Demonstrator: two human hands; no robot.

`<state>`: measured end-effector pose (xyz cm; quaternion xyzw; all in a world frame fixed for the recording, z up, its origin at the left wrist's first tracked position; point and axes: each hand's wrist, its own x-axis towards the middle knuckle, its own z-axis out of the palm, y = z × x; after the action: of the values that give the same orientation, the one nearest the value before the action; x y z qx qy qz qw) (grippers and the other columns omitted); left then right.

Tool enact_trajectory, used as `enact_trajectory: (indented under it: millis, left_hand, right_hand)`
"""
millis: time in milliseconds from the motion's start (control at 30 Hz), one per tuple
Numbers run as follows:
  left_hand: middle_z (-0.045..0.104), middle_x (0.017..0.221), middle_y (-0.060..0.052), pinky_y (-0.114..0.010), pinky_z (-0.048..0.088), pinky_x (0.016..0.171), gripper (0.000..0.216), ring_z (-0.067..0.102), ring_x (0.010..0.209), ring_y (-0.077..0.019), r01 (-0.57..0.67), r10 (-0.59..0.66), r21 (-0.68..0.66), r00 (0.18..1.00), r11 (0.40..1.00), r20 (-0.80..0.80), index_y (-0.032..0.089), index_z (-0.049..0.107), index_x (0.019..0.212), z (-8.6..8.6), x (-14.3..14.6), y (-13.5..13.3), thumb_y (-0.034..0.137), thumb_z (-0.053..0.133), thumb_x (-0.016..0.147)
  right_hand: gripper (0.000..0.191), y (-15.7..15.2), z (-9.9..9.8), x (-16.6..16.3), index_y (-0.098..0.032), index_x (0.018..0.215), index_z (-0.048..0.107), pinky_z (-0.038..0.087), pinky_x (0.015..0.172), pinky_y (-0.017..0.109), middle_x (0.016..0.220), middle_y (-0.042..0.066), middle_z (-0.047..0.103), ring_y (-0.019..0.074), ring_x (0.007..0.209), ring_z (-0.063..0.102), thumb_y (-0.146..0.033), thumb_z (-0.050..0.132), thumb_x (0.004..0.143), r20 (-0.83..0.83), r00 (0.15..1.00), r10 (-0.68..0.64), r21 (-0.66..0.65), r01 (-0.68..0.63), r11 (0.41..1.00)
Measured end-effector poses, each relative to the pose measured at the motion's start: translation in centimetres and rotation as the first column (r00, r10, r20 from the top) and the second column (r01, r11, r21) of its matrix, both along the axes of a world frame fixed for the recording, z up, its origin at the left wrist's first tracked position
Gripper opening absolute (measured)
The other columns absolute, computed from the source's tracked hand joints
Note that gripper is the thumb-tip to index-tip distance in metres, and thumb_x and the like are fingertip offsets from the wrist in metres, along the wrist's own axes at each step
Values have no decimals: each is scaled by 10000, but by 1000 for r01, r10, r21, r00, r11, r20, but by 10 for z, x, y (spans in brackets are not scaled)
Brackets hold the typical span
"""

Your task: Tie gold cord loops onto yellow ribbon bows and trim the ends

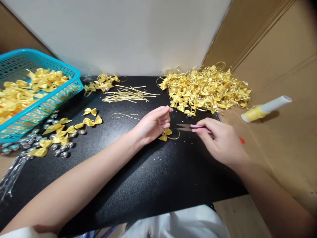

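1. Bells (64, 154) lie loose among a few bows at our left. Being round, they could roll if our forearm sweeps them.
2. Our right hand (220, 140) grips the scissors (185, 128), blades parted and aimed toward our left hand. We'd flag a nick: a closing or leftward drift would bring the tips onto the fingers.
3. The bow (164, 135) is at the lower edge of our left hand; its loop (178, 133) sticks out right, near the blades. If the blades dip, we'd probably cut the loop.
4. Our left hand (156, 122) is curled closed, thumb against forefinger. We can't tell whether it pinches cord or grips the bow; a slack hold might let the piece slip.
5. A lone cord (123, 115) lies twisted just left of that wrist. We might drag it along by brushing past.
6. Strips (128, 95) lie crossed farther back; pulling one could scatter the rest.
7. The heap (205, 89) at far right has rings poking out everywhere. Tangles look likely if we tug one piece, since the rings overlap.
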<state>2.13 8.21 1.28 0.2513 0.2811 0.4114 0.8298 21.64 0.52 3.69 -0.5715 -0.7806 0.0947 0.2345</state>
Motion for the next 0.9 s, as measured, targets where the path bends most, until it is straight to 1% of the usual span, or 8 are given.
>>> enact_trajectory:
  millis: [67, 167, 267, 367, 533, 667, 900]
  left_hand:
    - [297, 502, 73, -142, 285, 422, 249, 305, 435, -44, -11, 11, 1, 1000, 1000, 12, 100, 629, 692, -2, 1, 1, 148, 545, 921]
    - [297, 500, 75, -140, 290, 425, 241, 304, 432, -42, -17, 17, -12, 1000, 1000, 9, 101, 626, 690, -5, 1, 3, 153, 557, 916]
    - [292, 507, 77, -138, 293, 426, 233, 304, 431, -42, -18, 18, -23, 1000, 1000, -10, 108, 619, 686, -8, 1, 5, 169, 581, 907]
    - [290, 510, 77, -135, 291, 424, 233, 301, 430, -42, -21, 21, -30, 1000, 999, -18, 110, 618, 687, -10, 2, 5, 171, 580, 909]
    - [295, 505, 77, -134, 286, 420, 240, 301, 424, -40, -21, 20, -40, 1000, 999, -19, 103, 617, 684, -11, 3, 5, 161, 572, 912]
    - [293, 499, 75, -134, 279, 418, 280, 296, 420, -40, -25, 25, -46, 1000, 999, -14, 97, 617, 682, -10, 3, 5, 137, 512, 939]
    - [290, 501, 78, -130, 287, 418, 238, 301, 422, -39, -15, 15, -34, 1000, 999, -19, 103, 616, 680, -11, 3, 5, 167, 584, 908]
  right_hand:
    - [258, 2, -5, -5, -207, 806, 602, 409, 616, 289, 775, 48, 683, 188, 692, 625, -364, 459, 952, 78, 997, 14, -28, -12, 1000]
    - [276, 4, -19, -10, -197, 776, 594, 386, 611, 287, 756, 44, 670, 189, 689, 615, -367, 467, 952, 161, 987, 22, -84, -8, 996]
    - [272, 4, -33, -11, -195, 799, 599, 382, 625, 288, 770, 44, 668, 195, 710, 613, -370, 465, 958, 193, 981, 23, -105, -3, 995]
    - [274, 5, -41, -9, -196, 807, 597, 390, 643, 288, 773, 45, 663, 194, 717, 606, -372, 459, 965, 190, 981, 50, -105, -30, 994]
    - [300, 7, -46, -10, -194, 818, 602, 384, 643, 292, 768, 53, 660, 194, 709, 593, -392, 442, 976, 197, 977, 81, -81, -66, 995]
    - [302, 9, -49, -11, -186, 835, 607, 372, 634, 291, 759, 48, 657, 192, 699, 587, -397, 445, 977, 204, 976, 78, -80, -63, 995]
    - [297, 11, -52, -12, -187, 842, 609, 360, 647, 296, 785, 51, 671, 202, 723, 598, -386, 438, 982, 220, 973, 73, -107, -50, 993]
